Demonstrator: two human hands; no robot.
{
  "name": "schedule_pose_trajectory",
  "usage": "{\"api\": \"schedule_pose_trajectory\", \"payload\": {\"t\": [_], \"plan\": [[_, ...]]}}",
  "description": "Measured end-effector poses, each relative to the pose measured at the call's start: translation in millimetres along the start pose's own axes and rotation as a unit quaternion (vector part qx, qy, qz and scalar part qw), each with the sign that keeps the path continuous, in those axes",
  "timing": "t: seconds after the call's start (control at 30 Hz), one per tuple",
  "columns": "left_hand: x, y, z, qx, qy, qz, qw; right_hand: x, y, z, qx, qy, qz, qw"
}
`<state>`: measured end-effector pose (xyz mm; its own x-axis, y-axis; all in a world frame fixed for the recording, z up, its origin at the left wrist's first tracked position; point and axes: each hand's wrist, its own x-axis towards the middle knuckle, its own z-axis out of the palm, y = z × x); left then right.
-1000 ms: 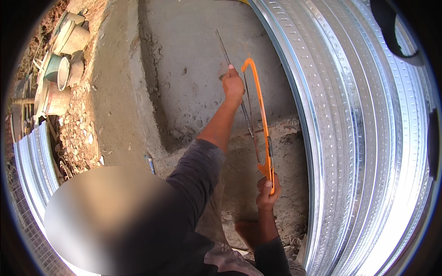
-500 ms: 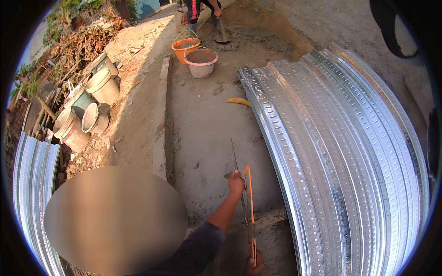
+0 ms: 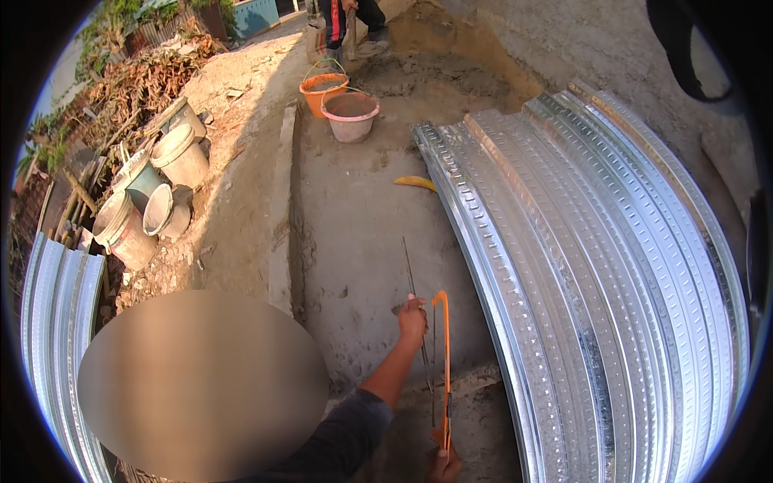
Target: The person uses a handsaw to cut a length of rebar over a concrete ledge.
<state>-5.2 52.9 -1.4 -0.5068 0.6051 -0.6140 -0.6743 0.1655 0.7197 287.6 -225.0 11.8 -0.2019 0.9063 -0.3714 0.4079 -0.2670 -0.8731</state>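
My left hand [image 3: 412, 319], at the end of a dark-sleeved arm, is closed around a thin metal rod [image 3: 408, 262]. The rod runs up past my fingers and also down below them. At the lower edge my right hand [image 3: 444, 466] grips the handle end of an orange hacksaw [image 3: 447, 346]. The saw's frame stands lengthwise just right of my left hand, its thin blade on the side toward the rod. Whether blade and rod touch I cannot tell.
Ribbed metal sheets [image 3: 580, 282] are stacked at the right, with a yellow curved piece [image 3: 415, 183] by their edge. Ahead stand an orange bucket [image 3: 324, 98] and a pinkish bucket [image 3: 351, 129], near a person's legs [image 3: 336, 28]. Several dirty buckets [image 3: 180, 154] line the left, beyond a low concrete curb [image 3: 283, 201].
The hacksaw has shifted slightly right, away from the rod. My left hand stays in place on the rod. Farther off, the person has drawn the shovel back toward their legs.
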Motion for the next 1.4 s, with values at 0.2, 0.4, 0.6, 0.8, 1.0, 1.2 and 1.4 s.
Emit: {"api": "schedule_pose_trajectory", "payload": {"t": [0.2, 0.4, 0.6, 0.8, 1.0, 1.2, 1.4], "plan": [[-6, -15, 13, 0.087, 0.040, 0.049, 0.994, -17, 30, 15, -0.075, 0.140, -0.004, 0.987], [15, -72, -4, 0.220, 0.065, 0.153, 0.961, -44, -97, -9, 0.037, 0.068, 0.037, 0.996], [12, -10, 1, 0.072, 0.044, 0.083, 0.993, -8, -33, 19, 0.140, 0.134, -0.049, 0.980], [5, -12, 6, 0.059, 0.052, 0.039, 0.996, -5, -19, 17, 0.115, 0.070, -0.089, 0.987], [2, -21, 9, 0.116, 0.037, 0.067, 0.990, -60, -81, -22, 0.021, 0.070, -0.003, 0.997], [3, -21, 22, 0.157, 0.081, 0.132, 0.975, -32, -77, -11, 0.079, 0.141, 0.017, 0.987], [28, -35, 5, 0.241, 0.117, 0.181, 0.946, 0, -96, -15, 0.123, 0.158, 0.011, 0.980]]}}
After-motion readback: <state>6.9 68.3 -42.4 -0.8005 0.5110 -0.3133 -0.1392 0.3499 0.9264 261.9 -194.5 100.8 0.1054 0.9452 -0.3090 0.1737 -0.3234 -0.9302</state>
